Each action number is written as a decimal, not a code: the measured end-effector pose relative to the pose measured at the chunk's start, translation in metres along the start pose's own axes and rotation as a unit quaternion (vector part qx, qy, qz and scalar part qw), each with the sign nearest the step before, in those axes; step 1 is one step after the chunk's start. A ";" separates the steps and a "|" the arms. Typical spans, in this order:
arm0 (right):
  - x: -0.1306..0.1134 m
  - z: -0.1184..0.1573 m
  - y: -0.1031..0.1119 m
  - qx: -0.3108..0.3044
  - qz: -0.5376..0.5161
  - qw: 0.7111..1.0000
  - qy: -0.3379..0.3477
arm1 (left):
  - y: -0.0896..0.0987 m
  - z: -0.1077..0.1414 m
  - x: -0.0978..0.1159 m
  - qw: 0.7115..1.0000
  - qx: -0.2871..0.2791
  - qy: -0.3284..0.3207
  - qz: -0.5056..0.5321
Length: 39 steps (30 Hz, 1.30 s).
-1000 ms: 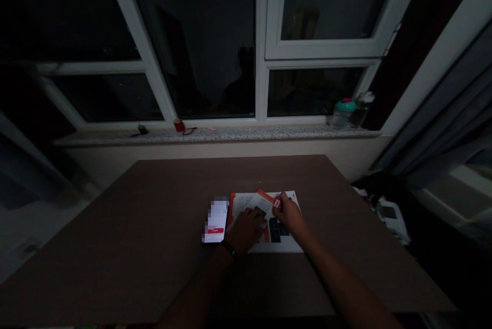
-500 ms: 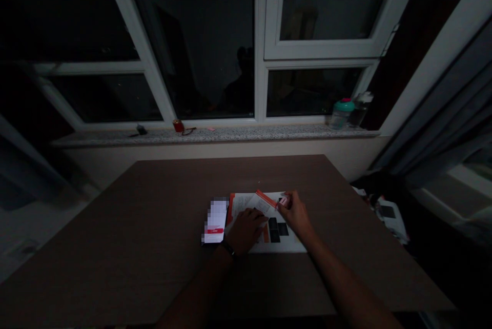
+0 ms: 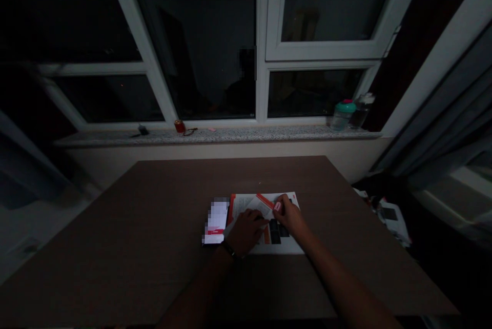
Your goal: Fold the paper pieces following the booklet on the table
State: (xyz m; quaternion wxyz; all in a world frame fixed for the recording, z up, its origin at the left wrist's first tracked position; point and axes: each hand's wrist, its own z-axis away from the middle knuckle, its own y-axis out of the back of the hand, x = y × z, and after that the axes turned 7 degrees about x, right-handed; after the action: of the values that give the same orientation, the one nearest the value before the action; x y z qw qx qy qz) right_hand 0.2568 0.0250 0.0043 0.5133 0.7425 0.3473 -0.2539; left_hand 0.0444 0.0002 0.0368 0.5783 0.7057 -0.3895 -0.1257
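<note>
A printed sheet (image 3: 284, 248) with orange edges and dark pictures lies on the brown table. Across its upper part is a smaller, slanted piece of paper (image 3: 251, 202) with an orange strip. My left hand (image 3: 248, 229), a dark band on its wrist, rests flat on the papers with its fingers spread. Between the fingertips of my right hand (image 3: 288, 214) is a small pink and white object (image 3: 277, 207), held at the right end of the orange strip. A lit phone (image 3: 216, 221) lies just left of the sheet.
Beyond the table (image 3: 161, 185) runs a speckled windowsill (image 3: 238, 135). On it stand a teal-lidded bottle (image 3: 343, 114), a clear bottle (image 3: 361, 110) and a small red item (image 3: 179, 126). White and dark items (image 3: 392, 219) lie right of the table.
My right hand has shifted left with the pink and white object, from the sheet's upper right corner to the orange strip's end. My left hand stays in place on the papers.
</note>
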 end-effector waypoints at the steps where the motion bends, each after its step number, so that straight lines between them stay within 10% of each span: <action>1: 0.002 -0.002 0.000 0.012 0.006 1.000 -0.002 | 0.000 0.000 0.000 1.000 -0.001 0.000 0.002; 21: 0.008 0.000 0.008 0.113 -0.003 0.991 -0.068 | -0.012 0.006 -0.009 0.999 0.018 -0.012 0.025; 32: -0.001 0.004 -0.003 -0.014 0.033 0.996 0.084 | -0.014 0.005 -0.009 0.999 0.023 -0.012 0.022; 39: 0.004 -0.007 -0.001 0.007 0.099 0.986 0.137 | -0.014 0.005 -0.011 0.999 0.022 -0.014 0.027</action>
State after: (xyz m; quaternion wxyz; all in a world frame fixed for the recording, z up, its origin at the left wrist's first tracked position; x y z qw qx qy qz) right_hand 0.2588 0.0325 0.0031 0.4783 0.8045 0.3374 -0.1007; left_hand 0.0402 0.0044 0.0193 0.5607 0.7054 -0.4190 -0.1110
